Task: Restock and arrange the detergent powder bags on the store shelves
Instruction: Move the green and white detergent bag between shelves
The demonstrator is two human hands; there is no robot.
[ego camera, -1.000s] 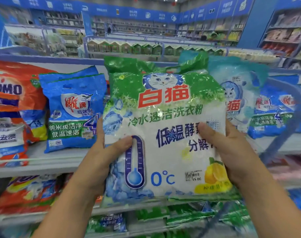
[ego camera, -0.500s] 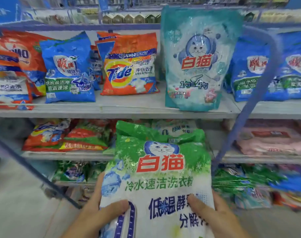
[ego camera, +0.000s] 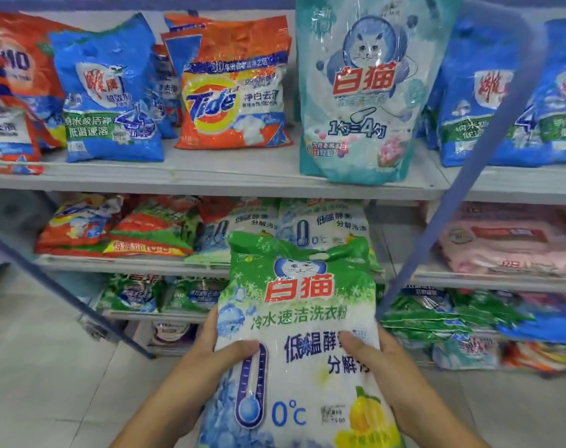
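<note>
Before a set of store shelves, a person holds one green and white detergent bag [ego camera: 302, 334] upright in both hands, below the top shelf [ego camera: 210, 179] and in front of the middle shelf [ego camera: 129, 260]. The left hand [ego camera: 210, 347] grips the bag's left edge, thumb across the front and fingers hidden behind. The right hand [ego camera: 381, 354] grips the right edge the same way.

Judging by the layout, restocking is partly done. This bag is not yet on any shelf, and it likely belongs with the matching green bags [ego camera: 323, 224] lying on the middle shelf just behind it.

On the top shelf stand bags facing forward: two red ones at the far left [ego camera: 13, 92], one blue bag [ego camera: 110, 95] with more tucked behind it, one orange bag [ego camera: 236, 88], one tall teal pouch [ego camera: 362, 92], and two blue bags at the right [ego camera: 488, 101]. At least two matching green bags show on the middle shelf, beside a flat pile of orange and green bags [ego camera: 113, 231] and pink packs [ego camera: 508, 244] to the right. Lower shelves hold more green bags, too jumbled to count.
</note>
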